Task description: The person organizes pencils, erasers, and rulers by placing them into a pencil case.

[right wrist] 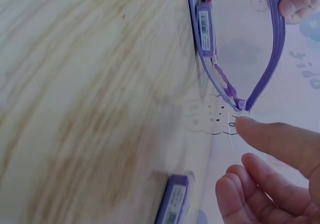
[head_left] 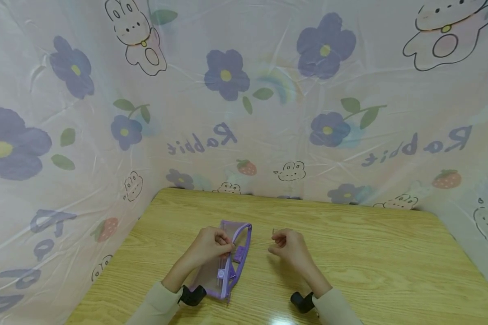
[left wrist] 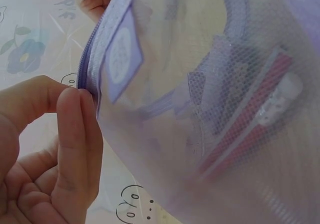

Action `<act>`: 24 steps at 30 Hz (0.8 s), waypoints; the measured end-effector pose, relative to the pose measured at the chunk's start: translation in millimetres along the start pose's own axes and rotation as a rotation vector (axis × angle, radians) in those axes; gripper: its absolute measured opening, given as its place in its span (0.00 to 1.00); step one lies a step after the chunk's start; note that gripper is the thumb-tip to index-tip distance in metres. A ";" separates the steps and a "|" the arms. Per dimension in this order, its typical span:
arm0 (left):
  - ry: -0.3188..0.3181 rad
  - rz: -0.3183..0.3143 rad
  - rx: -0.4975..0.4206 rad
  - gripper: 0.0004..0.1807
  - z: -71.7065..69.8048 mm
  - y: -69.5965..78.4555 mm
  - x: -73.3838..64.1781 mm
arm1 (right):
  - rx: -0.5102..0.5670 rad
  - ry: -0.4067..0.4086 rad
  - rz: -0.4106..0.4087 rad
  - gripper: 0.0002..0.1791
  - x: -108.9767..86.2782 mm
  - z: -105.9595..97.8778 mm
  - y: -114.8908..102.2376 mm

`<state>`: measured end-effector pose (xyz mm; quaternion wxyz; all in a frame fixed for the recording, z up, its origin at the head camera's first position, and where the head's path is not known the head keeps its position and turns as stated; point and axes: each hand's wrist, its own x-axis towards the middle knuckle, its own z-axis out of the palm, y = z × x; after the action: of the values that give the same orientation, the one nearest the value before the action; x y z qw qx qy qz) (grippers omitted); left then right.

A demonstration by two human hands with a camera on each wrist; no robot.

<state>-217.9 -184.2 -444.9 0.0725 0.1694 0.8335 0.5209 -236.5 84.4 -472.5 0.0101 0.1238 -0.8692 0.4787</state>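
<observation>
A purple mesh zip pouch (head_left: 211, 275) lies on the table with its zip undone and its mouth gaping. My left hand (head_left: 211, 246) pinches the zipper edge between thumb and fingers. Through the mesh in the left wrist view show a red stick-like item (left wrist: 250, 109) and a white rounded tip (left wrist: 292, 87). Small purple cases with barcode labels, one a labelled case (right wrist: 205, 29), sit inside the pouch. To the pouch's right, my right hand (head_left: 290, 248) hovers with loosely bent fingers and nothing between them. Near its fingertips lies another small labelled case (right wrist: 174, 201).
The wood-grain table (head_left: 370, 262) extends to the right of the hands. A printed cloth (head_left: 268, 117) with flowers and rabbits hangs around the table's back and sides. Black wrist cameras, such as the left camera (head_left: 193, 295), sit by each sleeve.
</observation>
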 end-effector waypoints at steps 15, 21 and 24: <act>0.024 -0.005 0.035 0.04 2.9 4.7 0.1 | -0.036 0.036 0.062 0.13 -3.9 -20.5 12.8; 0.017 0.002 0.038 0.04 2.6 -0.2 1.9 | -0.056 0.044 0.084 0.14 -9.0 -29.1 18.1; 0.012 -0.003 0.040 0.04 2.3 -0.8 1.7 | -0.072 0.042 0.085 0.13 -11.5 -31.9 21.0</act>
<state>-219.0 -182.0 -446.4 0.0648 0.1666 0.8443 0.5052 -233.3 124.2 -474.1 0.0125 0.0761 -0.8898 0.4497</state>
